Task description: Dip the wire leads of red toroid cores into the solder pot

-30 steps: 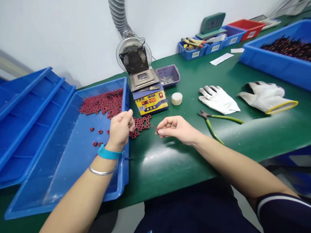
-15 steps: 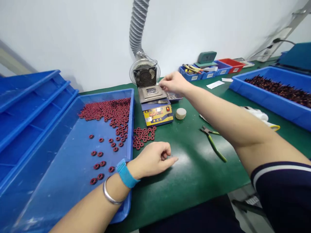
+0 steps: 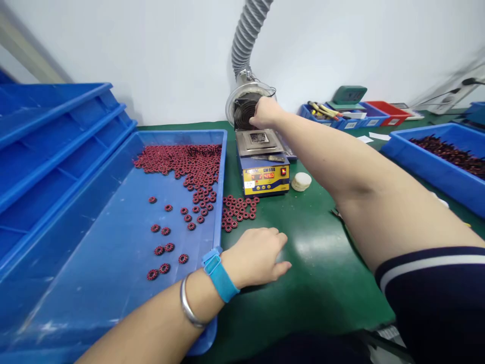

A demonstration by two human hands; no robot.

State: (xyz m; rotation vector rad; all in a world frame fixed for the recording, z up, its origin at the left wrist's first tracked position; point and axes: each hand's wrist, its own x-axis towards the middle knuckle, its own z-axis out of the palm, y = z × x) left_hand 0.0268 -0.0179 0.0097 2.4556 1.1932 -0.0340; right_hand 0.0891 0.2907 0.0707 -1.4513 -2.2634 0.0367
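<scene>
My right hand [image 3: 264,112] is closed in a pinch above the metal top plate [image 3: 258,140] of a blue and yellow solder pot [image 3: 265,177], in front of its round fume fan. Whatever its fingers hold cannot be made out. My left hand [image 3: 257,257], with a blue wrist strap [image 3: 219,275] and a silver bangle, rests palm down over the green table. Its fingers are loosely bent and its thumb stands apart, with nothing visible in it. Small red-and-black wound ring cores [image 3: 238,212] lie in a cluster between this hand and the pot.
Many more cores [image 3: 182,164] lie in a large blue tray [image 3: 224,187] at left, beside stacked blue trays [image 3: 56,131]. A round whitish pad [image 3: 301,181] is right of the pot. Farther right are small bins [image 3: 386,112] and a blue tray [image 3: 420,154] of dark coppery parts. Pliers are mostly hidden.
My right hand has moved from the pot's right side to above its plate, before the fan. The left hand has turned more palm down. The whole view has shifted, with things appearing farther right.
</scene>
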